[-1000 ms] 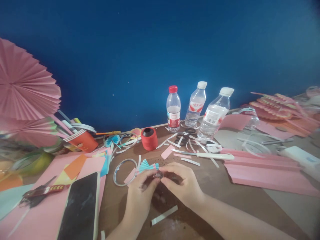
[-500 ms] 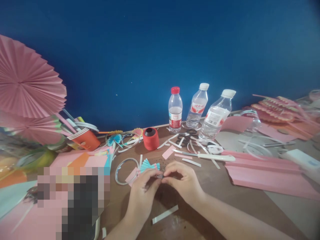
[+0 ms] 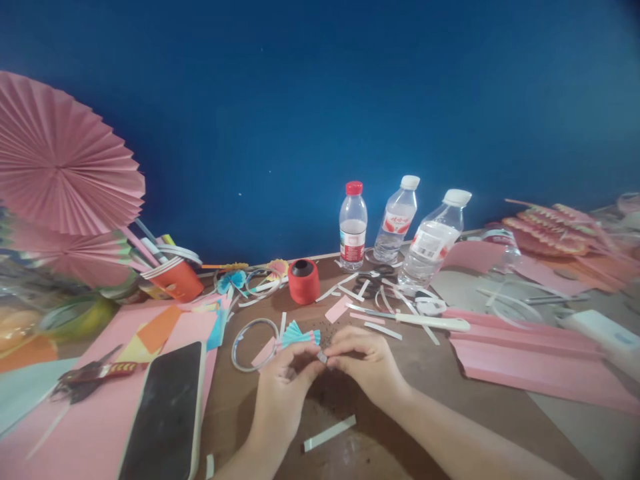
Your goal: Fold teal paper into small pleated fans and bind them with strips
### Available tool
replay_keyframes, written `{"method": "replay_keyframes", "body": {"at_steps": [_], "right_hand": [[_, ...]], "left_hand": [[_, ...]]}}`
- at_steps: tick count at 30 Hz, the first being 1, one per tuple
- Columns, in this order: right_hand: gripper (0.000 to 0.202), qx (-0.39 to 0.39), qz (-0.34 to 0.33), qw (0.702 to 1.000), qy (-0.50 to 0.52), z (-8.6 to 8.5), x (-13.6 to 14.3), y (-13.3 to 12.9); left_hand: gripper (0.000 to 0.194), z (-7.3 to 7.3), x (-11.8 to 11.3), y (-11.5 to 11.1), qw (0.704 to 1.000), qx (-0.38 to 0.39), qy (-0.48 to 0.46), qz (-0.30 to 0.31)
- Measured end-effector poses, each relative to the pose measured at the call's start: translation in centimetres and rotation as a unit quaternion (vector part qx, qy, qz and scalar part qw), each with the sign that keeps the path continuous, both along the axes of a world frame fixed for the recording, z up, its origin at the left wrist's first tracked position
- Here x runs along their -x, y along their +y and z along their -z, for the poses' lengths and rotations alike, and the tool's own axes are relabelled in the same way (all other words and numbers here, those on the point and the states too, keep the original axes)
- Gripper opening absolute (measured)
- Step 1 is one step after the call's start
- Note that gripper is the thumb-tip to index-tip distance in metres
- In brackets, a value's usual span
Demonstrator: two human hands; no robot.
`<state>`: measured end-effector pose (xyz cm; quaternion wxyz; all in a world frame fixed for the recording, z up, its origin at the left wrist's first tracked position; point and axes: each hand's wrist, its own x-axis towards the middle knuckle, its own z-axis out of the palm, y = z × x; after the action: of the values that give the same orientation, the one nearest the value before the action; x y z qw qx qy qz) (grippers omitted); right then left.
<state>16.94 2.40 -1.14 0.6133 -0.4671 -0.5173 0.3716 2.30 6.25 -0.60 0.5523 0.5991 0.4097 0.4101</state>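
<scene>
My left hand [image 3: 284, 383] and my right hand [image 3: 367, 365] meet above the brown table, thumbs and index fingers pinched close together. Between their fingertips is a tiny whitish-grey piece [image 3: 323, 358], too small to identify. Just behind my left fingers lies a light-blue pleated paper fan [image 3: 300, 335]. Dark crumbs are scattered on the tabletop around the fingertips. In front of the hands rests a loose white strip [image 3: 330, 433]. A pale tape ring [image 3: 234, 347] lies left of the blue fan, partly over a pink paper scrap [image 3: 263, 351].
Bottles [image 3: 353, 233] stand along the blue wall, beside a red cylindrical object [image 3: 305, 283]. A white-handled knife [image 3: 433, 322] and pleated pink paper [image 3: 530, 360] lie right. At left are a phone [image 3: 165, 407], scissors [image 3: 90, 377], a red paper cup [image 3: 177, 279] and large pink fans [image 3: 65, 160].
The fingertips have shifted slightly, and the whitish-grey piece between them shows more clearly. The head view has moved a little, so the background sits slightly lower and farther right.
</scene>
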Motion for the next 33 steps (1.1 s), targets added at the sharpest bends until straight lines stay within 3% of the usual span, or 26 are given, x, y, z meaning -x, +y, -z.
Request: {"method": "replay_keyframes", "body": {"at_steps": [3, 10, 16, 25, 33], "right_hand": [[0.010, -0.002, 0.010, 0.999, -0.032, 0.01, -0.02, -0.11], [0.005, -0.003, 0.026, 0.998, -0.052, -0.21, 0.09, -0.02], [0.006, 0.096, 0.020, 0.994, -0.046, 0.15, 0.29, -0.11], [0.009, 0.030, 0.001, 0.990, -0.139, -0.39, 0.24, -0.35], [0.007, 0.049, 0.045, 0.981, -0.183, -0.32, 0.38, -0.51]], "left_hand": [[0.010, 0.12, 0.16, 0.08, 1.000, -0.017, 0.002, -0.008], [0.008, 0.07, 0.36, 0.17, 0.999, 0.029, 0.007, 0.010], [0.009, -0.02, 0.30, 0.08, 0.999, 0.041, 0.010, 0.017], [0.013, 0.16, 0.40, 0.02, 0.999, 0.045, 0.017, 0.023], [0.012, 0.51, 0.45, -0.04, 1.000, 0.006, 0.006, -0.030]]}}
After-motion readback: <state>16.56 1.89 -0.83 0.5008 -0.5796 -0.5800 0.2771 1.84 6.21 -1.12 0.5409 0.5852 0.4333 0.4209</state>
